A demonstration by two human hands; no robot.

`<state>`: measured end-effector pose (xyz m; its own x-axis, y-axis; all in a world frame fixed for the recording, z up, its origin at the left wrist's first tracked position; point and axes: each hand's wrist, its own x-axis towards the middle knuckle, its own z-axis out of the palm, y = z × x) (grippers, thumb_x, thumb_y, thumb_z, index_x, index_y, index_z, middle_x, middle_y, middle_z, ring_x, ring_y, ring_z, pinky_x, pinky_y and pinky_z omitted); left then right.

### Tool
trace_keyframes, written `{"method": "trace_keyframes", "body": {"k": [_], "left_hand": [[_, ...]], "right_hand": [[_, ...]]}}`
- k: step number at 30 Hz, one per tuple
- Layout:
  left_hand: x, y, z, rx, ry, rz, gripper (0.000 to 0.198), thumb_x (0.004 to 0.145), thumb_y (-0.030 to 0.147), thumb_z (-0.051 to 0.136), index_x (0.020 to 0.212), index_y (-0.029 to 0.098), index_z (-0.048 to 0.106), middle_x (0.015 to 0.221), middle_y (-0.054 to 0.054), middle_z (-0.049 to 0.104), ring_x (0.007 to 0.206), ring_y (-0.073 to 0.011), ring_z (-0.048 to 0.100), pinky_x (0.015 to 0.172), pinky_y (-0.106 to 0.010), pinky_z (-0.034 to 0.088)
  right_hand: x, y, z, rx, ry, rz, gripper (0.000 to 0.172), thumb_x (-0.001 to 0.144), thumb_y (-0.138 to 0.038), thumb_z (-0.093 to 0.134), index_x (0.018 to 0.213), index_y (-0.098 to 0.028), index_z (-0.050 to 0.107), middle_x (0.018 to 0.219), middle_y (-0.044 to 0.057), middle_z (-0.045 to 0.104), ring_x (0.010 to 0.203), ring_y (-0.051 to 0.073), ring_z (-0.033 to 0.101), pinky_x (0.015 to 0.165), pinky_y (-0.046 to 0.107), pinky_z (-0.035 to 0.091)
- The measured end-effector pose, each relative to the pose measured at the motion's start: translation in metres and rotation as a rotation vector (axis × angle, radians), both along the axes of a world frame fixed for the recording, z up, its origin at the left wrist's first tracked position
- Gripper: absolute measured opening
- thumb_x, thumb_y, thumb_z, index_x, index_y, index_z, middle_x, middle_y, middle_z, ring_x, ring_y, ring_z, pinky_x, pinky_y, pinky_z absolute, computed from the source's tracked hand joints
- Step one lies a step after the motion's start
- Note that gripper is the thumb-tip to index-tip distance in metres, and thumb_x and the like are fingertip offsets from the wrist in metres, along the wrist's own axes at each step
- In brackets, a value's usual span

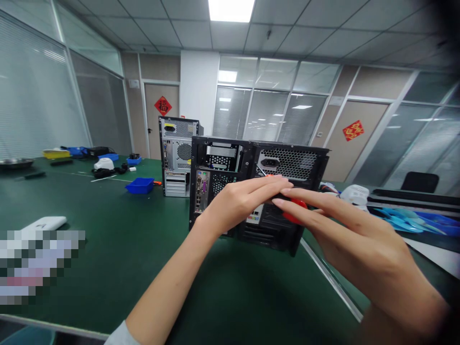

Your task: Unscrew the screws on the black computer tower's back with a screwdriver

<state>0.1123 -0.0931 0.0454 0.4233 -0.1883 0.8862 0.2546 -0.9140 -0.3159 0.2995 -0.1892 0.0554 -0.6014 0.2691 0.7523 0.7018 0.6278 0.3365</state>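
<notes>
A computer case (223,178) with an open bay stands beyond the left hand (239,199), fingers together, grip unclear; past its fingertips, another case's (271,227) power unit (296,162) appears still fitted, the red screwdriver (299,204) in the right hand's (359,235) closed fingers near its edge.

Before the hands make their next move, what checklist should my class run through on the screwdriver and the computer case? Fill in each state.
1. Both hands at the red-handled screwdriver: ok; left hand and right hand meet over it.
2. Firm grip: cannot tell; fingers hide much of the handle.
3. Tip seated in a screw: cannot tell; the thin shaft shows near the power socket, but the contact is too small to judge.
4. Black computer case upright on the green table: ok.
5. Power socket unplugged: ok; no cord in it.
6. Case's back fully visible: not ok; the hands cover part.
</notes>
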Motion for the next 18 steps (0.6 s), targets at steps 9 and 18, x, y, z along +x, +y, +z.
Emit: {"method": "trace_keyframes", "body": {"k": [9,18], "left_hand": [[-0.005,0.010,0.002,0.035,-0.106,0.012,0.024,0.088,0.034,0.056,0.103,0.015,0.061,0.096,-0.005,0.072,0.089,-0.0117,0.068,0.082,-0.024,0.055],[0.002,0.014,-0.007,0.071,-0.165,0.130,0.032,0.090,0.041,0.051,0.104,0.014,0.058,0.085,-0.004,0.070,0.077,-0.0102,0.066,0.073,-0.021,0.054]], "right_hand": [[-0.002,0.001,0.002,0.037,-0.009,0.007,0.057,0.083,0.004,0.050,0.132,-0.025,0.049,0.129,0.006,0.056,0.106,0.019,0.060,0.085,0.029,0.053],[-0.005,0.001,0.004,0.099,0.013,-0.055,0.052,0.082,0.004,0.052,0.127,-0.022,0.053,0.125,0.006,0.058,0.106,0.017,0.061,0.087,0.026,0.052]]}}
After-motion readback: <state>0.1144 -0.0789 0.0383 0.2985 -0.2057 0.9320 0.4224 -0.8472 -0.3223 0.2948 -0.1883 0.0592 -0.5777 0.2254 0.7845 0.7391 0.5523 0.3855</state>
